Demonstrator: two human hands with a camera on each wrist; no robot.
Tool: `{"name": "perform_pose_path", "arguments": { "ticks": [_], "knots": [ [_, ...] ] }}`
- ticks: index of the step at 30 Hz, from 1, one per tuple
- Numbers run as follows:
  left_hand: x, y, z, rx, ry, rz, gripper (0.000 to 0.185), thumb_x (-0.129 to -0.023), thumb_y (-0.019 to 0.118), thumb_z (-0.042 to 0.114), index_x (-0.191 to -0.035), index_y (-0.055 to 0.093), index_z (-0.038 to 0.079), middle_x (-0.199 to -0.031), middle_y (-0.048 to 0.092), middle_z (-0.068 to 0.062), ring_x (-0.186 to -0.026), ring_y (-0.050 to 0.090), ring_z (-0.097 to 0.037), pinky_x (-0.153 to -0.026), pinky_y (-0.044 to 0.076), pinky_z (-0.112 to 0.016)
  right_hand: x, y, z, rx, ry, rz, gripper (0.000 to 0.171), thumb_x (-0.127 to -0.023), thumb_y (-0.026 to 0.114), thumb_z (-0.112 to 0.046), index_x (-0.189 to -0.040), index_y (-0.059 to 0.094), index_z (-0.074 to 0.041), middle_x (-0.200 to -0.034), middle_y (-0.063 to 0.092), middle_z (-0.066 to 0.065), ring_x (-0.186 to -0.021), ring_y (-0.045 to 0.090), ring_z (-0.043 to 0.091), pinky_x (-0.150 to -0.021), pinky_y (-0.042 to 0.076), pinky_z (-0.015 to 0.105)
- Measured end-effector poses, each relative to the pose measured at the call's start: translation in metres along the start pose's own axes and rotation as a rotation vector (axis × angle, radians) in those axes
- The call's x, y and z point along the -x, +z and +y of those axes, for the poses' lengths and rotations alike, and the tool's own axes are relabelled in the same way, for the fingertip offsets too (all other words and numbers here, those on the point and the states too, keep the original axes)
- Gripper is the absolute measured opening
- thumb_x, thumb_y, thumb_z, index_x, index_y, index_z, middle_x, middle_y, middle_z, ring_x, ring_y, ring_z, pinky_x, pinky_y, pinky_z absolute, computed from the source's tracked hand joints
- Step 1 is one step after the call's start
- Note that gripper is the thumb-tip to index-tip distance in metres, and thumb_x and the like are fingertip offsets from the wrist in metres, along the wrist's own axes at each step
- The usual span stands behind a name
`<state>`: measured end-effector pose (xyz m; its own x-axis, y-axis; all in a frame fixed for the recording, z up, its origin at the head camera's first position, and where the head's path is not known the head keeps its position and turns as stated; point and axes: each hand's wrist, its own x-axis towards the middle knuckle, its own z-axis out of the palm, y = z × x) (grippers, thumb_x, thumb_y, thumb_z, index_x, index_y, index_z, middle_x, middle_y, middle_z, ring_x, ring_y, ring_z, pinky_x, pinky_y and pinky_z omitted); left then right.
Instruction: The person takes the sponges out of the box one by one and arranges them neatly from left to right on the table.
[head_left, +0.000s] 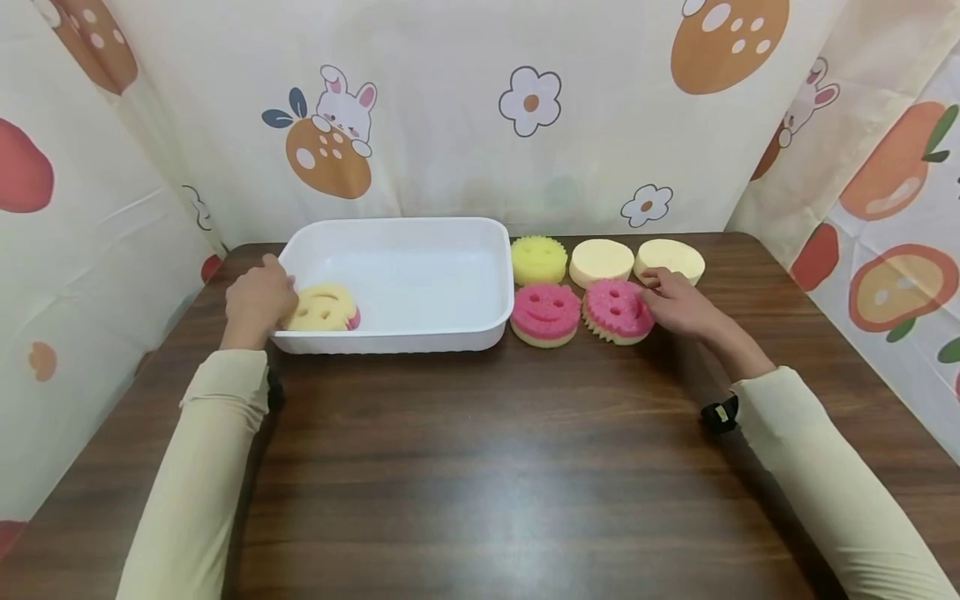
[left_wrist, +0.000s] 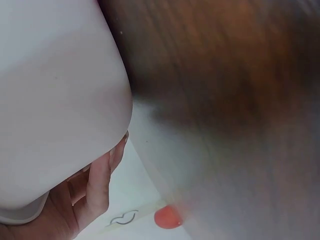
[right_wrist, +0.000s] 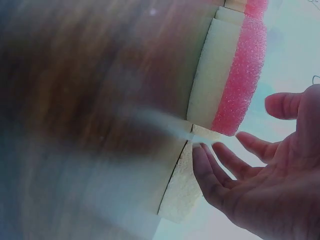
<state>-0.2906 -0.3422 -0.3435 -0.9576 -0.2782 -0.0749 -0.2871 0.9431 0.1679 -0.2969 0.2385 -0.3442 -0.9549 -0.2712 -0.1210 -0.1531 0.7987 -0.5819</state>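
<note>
My left hand (head_left: 260, 296) grips the left side of a white plastic tray (head_left: 390, 342). In the left wrist view its fingers (left_wrist: 98, 182) lie against the outer wall; the thumb is hidden. Inside the tray, near that hand, lies a cream smiley sponge (head_left: 322, 307) with a pink underside. My right hand (head_left: 678, 307) is at the right side of a pink-topped smiley sponge (head_left: 617, 308) with a jagged edge. In the right wrist view its fingers (right_wrist: 210, 182) are spread loosely, one fingertip at the sponge's edge and the thumb apart from it.
Left of that sponge sits a round pink smiley sponge (head_left: 545, 312), close to the tray. Behind stand a yellow jagged sponge (head_left: 538, 260) and two plain cream sponges (head_left: 602, 260). A printed curtain (head_left: 450, 167) borders the back of the brown wooden table (head_left: 465, 467).
</note>
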Motion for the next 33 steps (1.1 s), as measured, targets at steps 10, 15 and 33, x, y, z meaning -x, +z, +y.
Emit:
{"name": "perform_pose_path", "arguments": {
  "ticks": [10,15,33],
  "knots": [
    [0.001,-0.004,0.001,-0.01,0.009,0.022,0.054,-0.104,0.035,0.025,-0.137,0.029,-0.017,-0.108,0.054,-0.039,-0.09,0.057,-0.046,-0.079,0.049,-0.059,-0.001,0.001,-0.007,-0.002,-0.035,0.094,0.067,-0.104,0.04,-0.042,-0.15,0.027,0.005,-0.153,0.032,0.028,-0.144,0.019,0.043,-0.116,0.021,0.061],
    [0.002,-0.003,0.002,-0.006,0.004,0.017,0.054,-0.104,0.034,0.025,-0.139,0.028,-0.017,-0.11,0.054,-0.039,-0.093,0.057,-0.047,-0.084,0.049,-0.061,-0.001,0.004,-0.011,-0.016,-0.056,0.154,0.065,-0.104,0.041,-0.042,-0.149,0.029,0.004,-0.15,0.027,0.032,-0.138,0.03,0.045,-0.113,0.028,0.061],
    [0.006,-0.005,0.005,-0.007,-0.019,-0.002,0.056,-0.104,0.035,0.025,-0.14,0.027,-0.016,-0.11,0.053,-0.038,-0.09,0.055,-0.043,-0.079,0.051,-0.057,-0.022,0.01,-0.048,-0.075,-0.117,0.204,0.067,-0.102,0.045,-0.048,-0.147,0.033,0.0,-0.151,0.031,0.025,-0.135,0.037,0.045,-0.11,0.033,0.06]
  ]
}}
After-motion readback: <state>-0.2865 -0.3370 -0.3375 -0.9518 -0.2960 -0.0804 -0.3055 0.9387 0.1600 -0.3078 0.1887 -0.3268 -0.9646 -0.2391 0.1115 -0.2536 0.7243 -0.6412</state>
